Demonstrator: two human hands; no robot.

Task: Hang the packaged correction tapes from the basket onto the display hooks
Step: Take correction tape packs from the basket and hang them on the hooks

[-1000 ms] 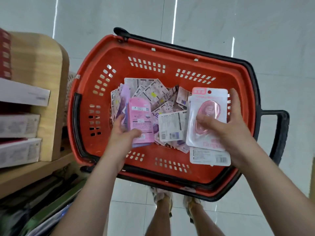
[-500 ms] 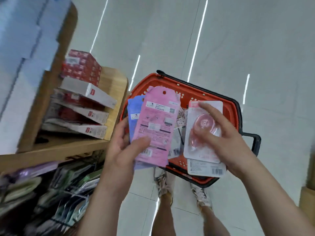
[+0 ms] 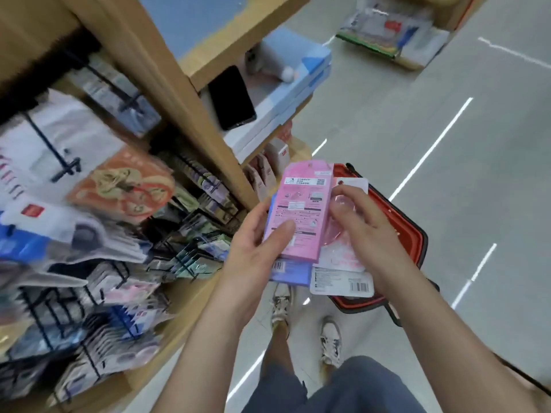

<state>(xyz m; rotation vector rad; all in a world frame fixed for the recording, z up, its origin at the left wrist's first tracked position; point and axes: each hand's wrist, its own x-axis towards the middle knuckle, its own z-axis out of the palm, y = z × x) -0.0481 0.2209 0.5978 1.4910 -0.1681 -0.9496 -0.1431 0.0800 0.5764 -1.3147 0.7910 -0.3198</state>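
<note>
My left hand [image 3: 253, 254] grips a pink correction tape pack [image 3: 301, 210] with a blue pack [image 3: 290, 271] stacked behind it, thumb across the pink front. Beside it, my right hand [image 3: 366, 234] holds a white-backed blister pack with a pink tape [image 3: 343, 277], fingers curled over its clear bubble. Both hands hover above the red basket [image 3: 414, 242], which sits on the floor and is mostly hidden behind the packs. To the left stand black wire display hooks [image 3: 125, 275] loaded with hanging packets; the view there is blurred.
A wooden shelf post [image 3: 190, 114] rises diagonally just left of my hands. A black phone [image 3: 232, 98] lies on blue boxes on the shelf above. My feet stand on the grey tiled floor [image 3: 447, 114], with another display at top right.
Both hands lifted their packs out of the basket and brought them together. My view swung up and left, from the basket to the hook display.
</note>
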